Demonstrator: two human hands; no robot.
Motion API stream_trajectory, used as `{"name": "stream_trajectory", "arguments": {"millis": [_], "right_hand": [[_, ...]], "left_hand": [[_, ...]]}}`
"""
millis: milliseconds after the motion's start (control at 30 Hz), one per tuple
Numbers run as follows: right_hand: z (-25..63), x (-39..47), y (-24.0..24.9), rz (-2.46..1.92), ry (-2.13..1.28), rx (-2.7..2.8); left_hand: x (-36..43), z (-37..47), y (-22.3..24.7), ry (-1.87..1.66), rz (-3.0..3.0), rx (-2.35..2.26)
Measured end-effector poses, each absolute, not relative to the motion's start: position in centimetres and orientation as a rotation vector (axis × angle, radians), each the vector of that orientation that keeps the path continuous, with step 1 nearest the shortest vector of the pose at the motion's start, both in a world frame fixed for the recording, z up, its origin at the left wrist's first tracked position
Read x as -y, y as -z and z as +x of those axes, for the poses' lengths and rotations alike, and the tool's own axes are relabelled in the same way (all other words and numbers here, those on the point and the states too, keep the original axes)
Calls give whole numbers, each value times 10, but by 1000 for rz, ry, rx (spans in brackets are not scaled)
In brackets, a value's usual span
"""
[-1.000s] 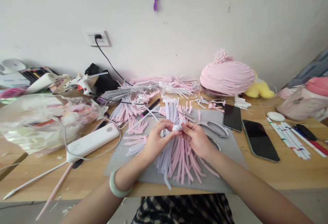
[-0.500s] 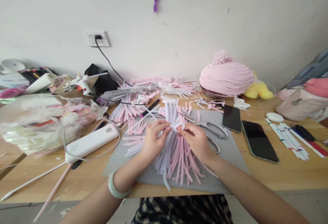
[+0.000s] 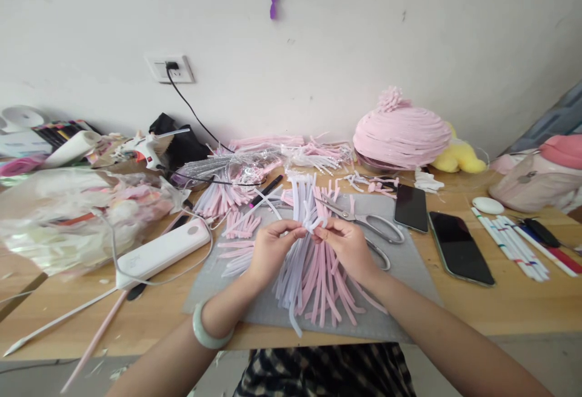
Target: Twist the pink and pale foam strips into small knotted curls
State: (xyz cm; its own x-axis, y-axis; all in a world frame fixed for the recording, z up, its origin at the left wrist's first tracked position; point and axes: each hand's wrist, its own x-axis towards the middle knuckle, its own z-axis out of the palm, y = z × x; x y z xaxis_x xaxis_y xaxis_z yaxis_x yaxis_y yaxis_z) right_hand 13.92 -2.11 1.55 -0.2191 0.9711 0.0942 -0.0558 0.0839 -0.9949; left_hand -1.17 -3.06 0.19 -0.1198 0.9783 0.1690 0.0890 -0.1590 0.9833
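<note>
Between my two hands is a small knotted piece of pale lavender fuzzy stem (image 3: 310,222). My left hand (image 3: 276,246) pinches its left side between thumb and fingers, and my right hand (image 3: 348,248) pinches its right side. Below them, lavender stems (image 3: 287,282) and pink stems (image 3: 324,291) fan out over the grey mat (image 3: 213,300). Open scissors (image 3: 375,227) lie just beyond my right hand, blades pointing left. Shorter pink pieces (image 3: 243,225) lie to the left of my left hand.
A white power bank (image 3: 163,253) with a cable and a plastic bag (image 3: 86,215) are on the left. Two phones (image 3: 460,250) and white markers (image 3: 513,245) lie on the right. A pink fuzzy dome (image 3: 400,136) stands at the back, beside a yellow plush (image 3: 459,157).
The lavender piece has changed shape between my fingers, with an end now sticking up. My left fingers have straightened a little, and both hands remain in nearly the same place.
</note>
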Motion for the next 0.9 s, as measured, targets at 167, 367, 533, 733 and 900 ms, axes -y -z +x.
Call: {"name": "stream_trajectory", "arguments": {"millis": [167, 367, 533, 733, 900], "right_hand": [[141, 22, -9, -989, -1138, 1489], [140, 26, 0, -916, -800, 1620], [141, 30, 2, -875, -702, 1678], [141, 26, 1, -855, -834, 1649], [141, 23, -3, -924, -1052, 1531]], "left_hand": [[32, -11, -4, -1508, 1588, -1311], [35, -9, -4, -1513, 1584, -1328], [36, -8, -2, -1486, 1575, -1364], [35, -10, -2, -1494, 1735, -1340], [35, -11, -7, -1396, 1729, -1275]]}}
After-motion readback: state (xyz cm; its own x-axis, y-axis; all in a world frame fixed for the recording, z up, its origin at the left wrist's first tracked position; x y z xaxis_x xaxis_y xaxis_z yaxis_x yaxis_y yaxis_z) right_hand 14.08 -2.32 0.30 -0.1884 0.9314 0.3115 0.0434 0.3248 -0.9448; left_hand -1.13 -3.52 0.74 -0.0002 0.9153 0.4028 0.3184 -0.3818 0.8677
